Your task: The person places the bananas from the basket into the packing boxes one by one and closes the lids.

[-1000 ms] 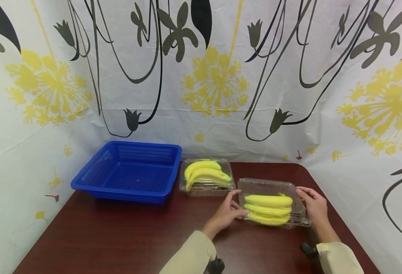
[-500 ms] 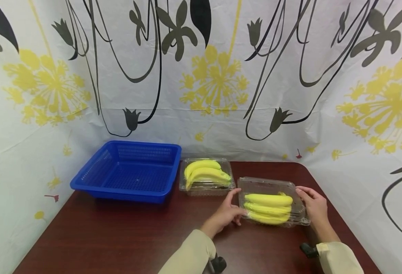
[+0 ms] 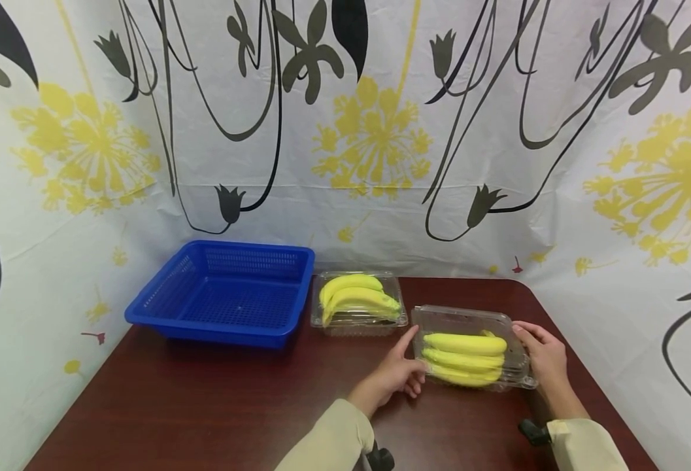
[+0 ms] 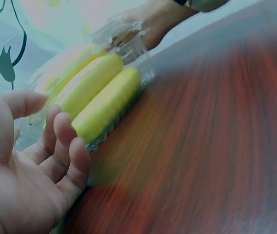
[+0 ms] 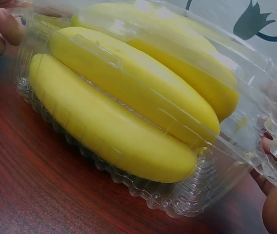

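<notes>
In the head view, a clear plastic clamshell container [image 3: 463, 318] with several yellow bananas [image 3: 465, 343] inside lies at the right of the table. My left hand [image 3: 389, 378] touches its left end, the index finger stretched along the edge and the thumb at the front corner. The left wrist view shows that hand's other fingers [image 4: 63, 126] loosely bent beside the container, away from the tabletop. My right hand [image 3: 546, 360] grips the container's right end, with fingers around the clear edge and flap [image 5: 270, 165]. The lid covers the bananas; whether it is latched, I cannot tell.
A second clear container [image 3: 394, 286] of bananas [image 3: 359, 301] stands behind and left of the first. Left of that is a blue perforated basket [image 3: 221, 333] with nothing in it. The dark red table [image 3: 233, 405] meets a patterned cloth wall [image 3: 380, 235] at the back.
My left hand's lower fingers have eased down and away from the container's side, while its index finger and thumb stay at the left end. The container and my right hand have hardly moved.
</notes>
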The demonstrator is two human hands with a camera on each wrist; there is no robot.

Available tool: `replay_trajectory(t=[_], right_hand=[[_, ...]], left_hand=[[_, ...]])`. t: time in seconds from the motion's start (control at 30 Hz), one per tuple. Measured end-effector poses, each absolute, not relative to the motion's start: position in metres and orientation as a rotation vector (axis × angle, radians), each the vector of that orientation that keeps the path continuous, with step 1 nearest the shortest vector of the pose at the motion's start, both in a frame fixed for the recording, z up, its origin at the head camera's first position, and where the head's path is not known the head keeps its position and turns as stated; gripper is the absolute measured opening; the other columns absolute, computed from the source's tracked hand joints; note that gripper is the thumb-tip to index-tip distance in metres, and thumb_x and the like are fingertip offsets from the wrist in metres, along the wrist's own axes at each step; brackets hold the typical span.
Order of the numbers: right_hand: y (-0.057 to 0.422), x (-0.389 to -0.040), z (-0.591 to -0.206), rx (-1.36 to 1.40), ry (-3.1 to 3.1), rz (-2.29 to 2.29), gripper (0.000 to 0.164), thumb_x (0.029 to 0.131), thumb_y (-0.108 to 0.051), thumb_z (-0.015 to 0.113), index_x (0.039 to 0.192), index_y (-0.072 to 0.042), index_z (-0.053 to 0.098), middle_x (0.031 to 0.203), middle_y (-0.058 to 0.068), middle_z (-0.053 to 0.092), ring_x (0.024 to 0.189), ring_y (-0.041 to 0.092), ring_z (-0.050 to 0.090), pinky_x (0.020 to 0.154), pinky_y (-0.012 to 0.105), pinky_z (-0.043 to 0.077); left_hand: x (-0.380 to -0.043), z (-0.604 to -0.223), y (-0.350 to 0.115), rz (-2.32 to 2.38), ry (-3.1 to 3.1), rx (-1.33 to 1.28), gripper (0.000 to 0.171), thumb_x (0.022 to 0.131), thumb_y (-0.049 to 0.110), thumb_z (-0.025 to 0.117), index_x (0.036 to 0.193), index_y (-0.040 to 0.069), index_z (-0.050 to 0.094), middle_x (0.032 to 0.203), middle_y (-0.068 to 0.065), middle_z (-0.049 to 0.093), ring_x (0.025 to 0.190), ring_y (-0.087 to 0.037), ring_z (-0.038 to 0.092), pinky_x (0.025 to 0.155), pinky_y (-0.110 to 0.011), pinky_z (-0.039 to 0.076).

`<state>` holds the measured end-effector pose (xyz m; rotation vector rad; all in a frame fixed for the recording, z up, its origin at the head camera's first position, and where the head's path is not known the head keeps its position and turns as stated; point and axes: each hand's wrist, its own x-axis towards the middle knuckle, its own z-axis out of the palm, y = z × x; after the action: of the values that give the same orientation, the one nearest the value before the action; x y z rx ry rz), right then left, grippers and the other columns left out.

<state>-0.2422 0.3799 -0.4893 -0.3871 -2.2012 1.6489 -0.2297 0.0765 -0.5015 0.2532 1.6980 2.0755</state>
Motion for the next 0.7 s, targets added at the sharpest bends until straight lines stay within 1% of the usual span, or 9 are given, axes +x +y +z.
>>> replay_trajectory(t=[0.27,0.37,0.47,0.53,0.6,0.67,0.7], right_hand=[[0.381,-0.240,-0.488,-0.352,-2.228,1.632,0.033,0.091,-0.039,0.068,0.110,-0.012,0.074,0.092,-0.015,0.068,0.081,0.001,0.054,0.064,0.016,0.044],[0.381,-0.240,-0.487,-0.354,-2.254,1.622,0.036,0.091,-0.040,0.068,0.111,-0.011,0.073,0.092,-0.016,0.068,0.081,0.001,0.054,0.064,0.016,0.045],[0.384,-0.241,-0.484,-0.353,-2.341,1.581,0.044,0.091,-0.046,0.065,0.115,-0.010,0.071,0.091,-0.021,0.064,0.083,0.002,0.054,0.065,0.018,0.046],[0.386,-0.241,-0.480,-0.339,-2.434,1.530,0.052,0.091,-0.051,0.061,0.121,-0.008,0.067,0.092,-0.022,0.061,0.083,0.004,0.053,0.064,0.021,0.047],[0.388,-0.241,-0.475,-0.322,-2.529,1.484,0.059,0.093,-0.053,0.057,0.128,-0.006,0.062,0.095,-0.015,0.060,0.081,0.009,0.051,0.061,0.026,0.047],[0.388,-0.240,-0.469,-0.287,-2.616,1.411,0.064,0.096,-0.054,0.051,0.134,-0.004,0.057,0.105,-0.002,0.061,0.084,0.015,0.051,0.061,0.028,0.047],[0.386,-0.240,-0.466,-0.265,-2.640,1.385,0.063,0.097,-0.053,0.049,0.136,-0.003,0.054,0.110,0.006,0.062,0.087,0.018,0.052,0.062,0.030,0.047]], left_hand=[[-0.226,-0.501,0.081,2.109,1.775,0.214,0.084,0.081,-0.004,0.064,0.151,0.032,0.034,0.056,-0.006,0.055,0.041,-0.012,0.047,0.040,-0.025,0.043],[-0.226,-0.500,0.081,2.106,1.819,0.207,0.085,0.081,-0.005,0.065,0.151,0.032,0.036,0.055,-0.006,0.056,0.040,-0.012,0.047,0.039,-0.025,0.042],[-0.226,-0.499,0.083,2.107,1.854,0.188,0.084,0.080,-0.006,0.066,0.150,0.033,0.038,0.055,-0.006,0.057,0.041,-0.012,0.048,0.039,-0.025,0.041],[-0.225,-0.498,0.085,2.115,1.879,0.164,0.084,0.080,-0.006,0.066,0.149,0.032,0.039,0.056,-0.007,0.058,0.041,-0.013,0.048,0.039,-0.024,0.040],[-0.223,-0.496,0.088,2.128,1.898,0.135,0.083,0.080,-0.007,0.066,0.149,0.032,0.039,0.056,-0.007,0.059,0.041,-0.013,0.049,0.038,-0.023,0.039],[-0.221,-0.495,0.092,2.148,1.913,0.107,0.083,0.080,-0.007,0.066,0.149,0.031,0.040,0.057,-0.008,0.060,0.041,-0.013,0.051,0.037,-0.023,0.038],[-0.220,-0.494,0.094,2.158,1.920,0.096,0.083,0.080,-0.007,0.067,0.149,0.030,0.039,0.057,-0.008,0.060,0.041,-0.013,0.051,0.037,-0.022,0.037]])
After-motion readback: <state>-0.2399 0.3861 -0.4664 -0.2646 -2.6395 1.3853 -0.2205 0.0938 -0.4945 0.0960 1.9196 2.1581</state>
